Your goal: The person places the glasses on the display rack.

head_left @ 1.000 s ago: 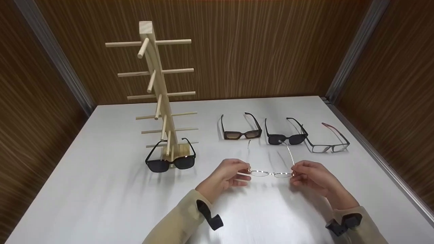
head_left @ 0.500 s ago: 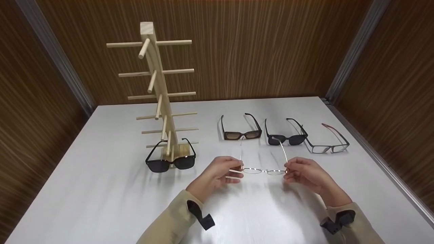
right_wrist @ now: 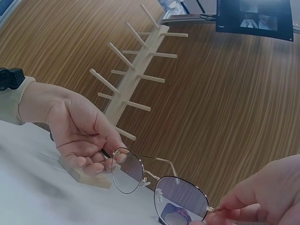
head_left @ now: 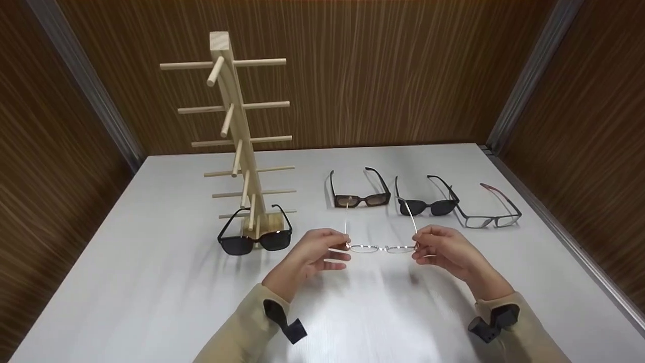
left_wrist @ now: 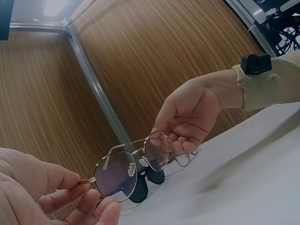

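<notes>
A pair of thin metal-framed eyeglasses [head_left: 381,248] with round clear lenses is held above the white table, temples unfolded and pointing away. My left hand [head_left: 313,253] pinches its left hinge between thumb and index finger, other fingers loosely bent below. At the opposite hinge, my right hand [head_left: 448,252] pinches the frame the same way. In the left wrist view the eyeglasses [left_wrist: 116,176] show a dark rim with gold-coloured bridge and nose pads. Left of the hands, black sunglasses [head_left: 255,243] hang at the bottom of a wooden display stand [head_left: 237,101].
Brown-lensed sunglasses [head_left: 362,200], black sunglasses [head_left: 428,207] and grey-framed glasses [head_left: 493,221] with a red temple tip lie in a row on the table [head_left: 151,292] beyond the hands. Pegs stick out from the stand on several levels. Wood-grain panels [head_left: 352,75] enclose the back and sides.
Both hands have moved left and slightly away from the body, carrying the metal-framed eyeglasses with them. The stand and the other glasses have stayed in place.
</notes>
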A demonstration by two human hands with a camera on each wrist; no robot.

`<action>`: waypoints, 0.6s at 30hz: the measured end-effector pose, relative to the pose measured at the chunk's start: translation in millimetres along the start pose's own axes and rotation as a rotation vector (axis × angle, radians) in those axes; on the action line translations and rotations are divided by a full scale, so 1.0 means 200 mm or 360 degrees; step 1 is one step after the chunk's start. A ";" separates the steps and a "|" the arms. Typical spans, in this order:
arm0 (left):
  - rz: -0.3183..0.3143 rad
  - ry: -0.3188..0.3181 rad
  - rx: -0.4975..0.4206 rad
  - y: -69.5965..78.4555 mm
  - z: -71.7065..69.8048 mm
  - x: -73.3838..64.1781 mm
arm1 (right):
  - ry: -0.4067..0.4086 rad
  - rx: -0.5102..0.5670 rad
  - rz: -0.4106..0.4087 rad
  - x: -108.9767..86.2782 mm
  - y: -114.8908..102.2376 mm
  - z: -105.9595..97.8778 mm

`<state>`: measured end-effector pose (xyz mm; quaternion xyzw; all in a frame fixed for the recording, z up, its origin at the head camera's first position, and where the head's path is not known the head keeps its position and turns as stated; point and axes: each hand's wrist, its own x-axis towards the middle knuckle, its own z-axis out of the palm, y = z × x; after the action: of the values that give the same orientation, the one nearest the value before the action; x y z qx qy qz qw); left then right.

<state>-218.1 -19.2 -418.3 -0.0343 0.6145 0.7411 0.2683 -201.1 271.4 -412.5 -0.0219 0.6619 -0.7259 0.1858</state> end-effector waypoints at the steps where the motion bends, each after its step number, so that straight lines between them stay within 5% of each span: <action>1: 0.0005 -0.0002 -0.0005 0.00 0.00 -0.01 | -0.0001 0.0000 0.0002 0.00 0.00 0.01; 18: 0.0104 -0.0020 -0.0008 0.05 -0.10 -0.13 | -0.0076 -0.0002 -0.0046 0.02 -0.05 0.12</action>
<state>-205.7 -47.2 -403.7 -0.0104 0.6117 0.7512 0.2478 -199.7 247.4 -399.9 -0.0490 0.6574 -0.7273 0.1910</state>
